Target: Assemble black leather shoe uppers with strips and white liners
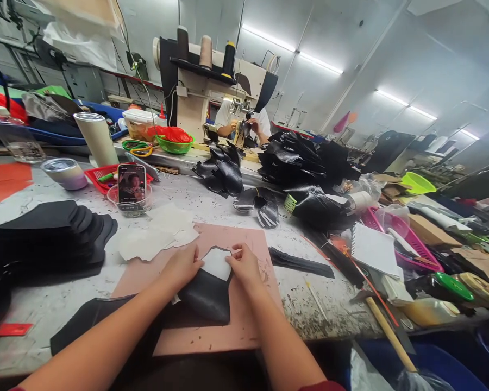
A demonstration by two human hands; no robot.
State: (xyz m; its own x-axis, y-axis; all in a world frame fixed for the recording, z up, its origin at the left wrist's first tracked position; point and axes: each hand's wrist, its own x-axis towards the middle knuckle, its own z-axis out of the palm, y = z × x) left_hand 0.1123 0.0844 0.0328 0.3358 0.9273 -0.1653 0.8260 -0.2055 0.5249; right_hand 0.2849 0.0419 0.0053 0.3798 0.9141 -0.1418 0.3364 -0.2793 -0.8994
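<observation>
A black leather piece lies on the pinkish board in front of me. A white backing piece covers its far end, leaving a thin dark rim around it. My left hand pinches the left edge where white and black meet. On the opposite edge, near the far right corner, the fingers of my right hand are closed in a pinch. Thin white sheets are spread beyond my left hand. Another black piece lies partly under my left forearm.
Stacked black pieces stand at left. A phone leans in a clear tub. Black strips and a wooden-handled hammer lie at right. Dark leather parts are heaped ahead, near a person at a sewing machine.
</observation>
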